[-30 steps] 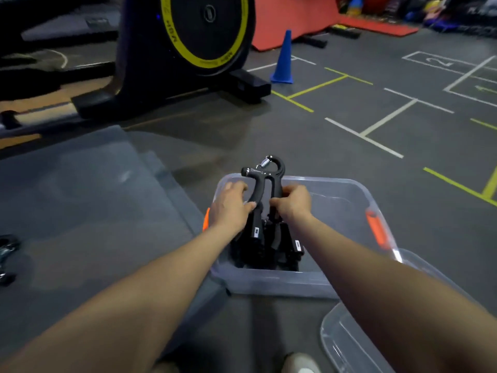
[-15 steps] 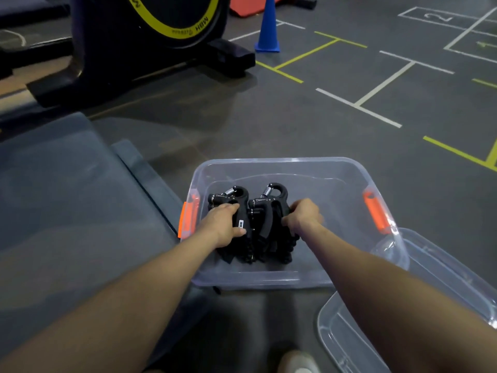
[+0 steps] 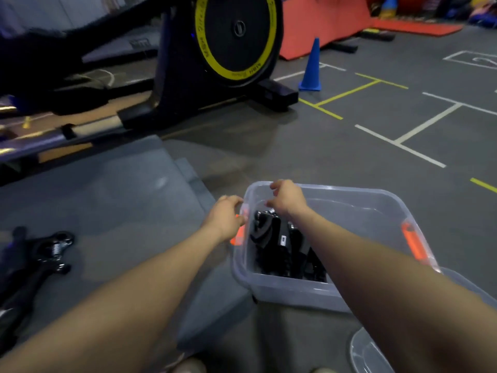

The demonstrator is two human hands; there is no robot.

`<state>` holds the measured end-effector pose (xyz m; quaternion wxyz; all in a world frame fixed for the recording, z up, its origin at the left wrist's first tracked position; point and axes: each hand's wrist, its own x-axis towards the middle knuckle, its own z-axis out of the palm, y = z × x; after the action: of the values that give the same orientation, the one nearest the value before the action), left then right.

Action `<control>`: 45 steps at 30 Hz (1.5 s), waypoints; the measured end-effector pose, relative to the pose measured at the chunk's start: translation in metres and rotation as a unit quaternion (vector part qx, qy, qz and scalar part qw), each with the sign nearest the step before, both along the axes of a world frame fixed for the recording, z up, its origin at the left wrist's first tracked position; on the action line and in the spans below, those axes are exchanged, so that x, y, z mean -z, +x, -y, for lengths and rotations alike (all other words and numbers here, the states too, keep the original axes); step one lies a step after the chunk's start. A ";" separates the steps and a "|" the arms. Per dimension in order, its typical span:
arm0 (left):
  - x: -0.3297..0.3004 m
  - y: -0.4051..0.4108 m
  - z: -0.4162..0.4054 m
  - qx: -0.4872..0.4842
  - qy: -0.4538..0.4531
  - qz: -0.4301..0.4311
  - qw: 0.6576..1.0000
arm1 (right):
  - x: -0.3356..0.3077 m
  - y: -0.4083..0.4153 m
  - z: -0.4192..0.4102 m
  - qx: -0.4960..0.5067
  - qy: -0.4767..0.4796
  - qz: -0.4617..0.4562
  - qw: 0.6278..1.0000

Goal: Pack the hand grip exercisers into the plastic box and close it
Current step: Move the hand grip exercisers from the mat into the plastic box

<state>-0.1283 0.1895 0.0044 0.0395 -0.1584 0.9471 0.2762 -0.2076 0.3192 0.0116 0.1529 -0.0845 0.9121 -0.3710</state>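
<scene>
A clear plastic box with orange latches stands on the floor. Several black hand grip exercisers lie packed in its left half. My left hand is just outside the box's left wall, by the left orange latch, fingers loosely curled and holding nothing. My right hand hovers over the box's far left corner, above the exercisers, also empty. More black exercisers lie on the grey mat at the far left. The clear lid lies on the floor at the bottom right, partly hidden by my right arm.
The grey mat is a raised step left of the box. Behind it stands an exercise machine with a yellow-ringed flywheel. A blue cone and a red ramp are farther back. My shoe shows at the bottom edge.
Both hands lowered the exercisers into the box, let go of them and moved up and left. The view swung left, bringing the exercisers on the mat into sight.
</scene>
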 end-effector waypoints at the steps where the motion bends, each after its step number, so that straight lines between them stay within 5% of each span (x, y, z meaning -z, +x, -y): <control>1: -0.014 0.011 0.014 -0.018 0.003 -0.011 1.000 | -0.015 0.006 0.016 -0.019 -0.009 -0.013 1.000; 12: -0.137 0.178 0.162 -0.233 0.018 -0.119 0.965 | -0.122 0.132 0.183 -0.186 -0.066 -0.047 0.979; 21: -0.052 0.316 0.244 -0.396 0.119 -0.117 0.903 | -0.065 0.230 0.288 -0.282 -0.042 0.015 0.958; 28: 0.017 0.349 0.263 -0.440 0.169 -0.070 0.879 | -0.004 0.260 0.327 -0.314 -0.010 0.078 0.946; 45: 0.056 0.336 0.250 -0.442 0.133 -0.027 0.887 | 0.048 0.255 0.337 -0.293 -0.012 0.132 0.947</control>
<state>0.2074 -0.0610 -0.0521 -0.0916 -0.5465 0.7341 0.3925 0.0478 -0.0182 -0.0368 0.3726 -0.3004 0.8144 -0.3280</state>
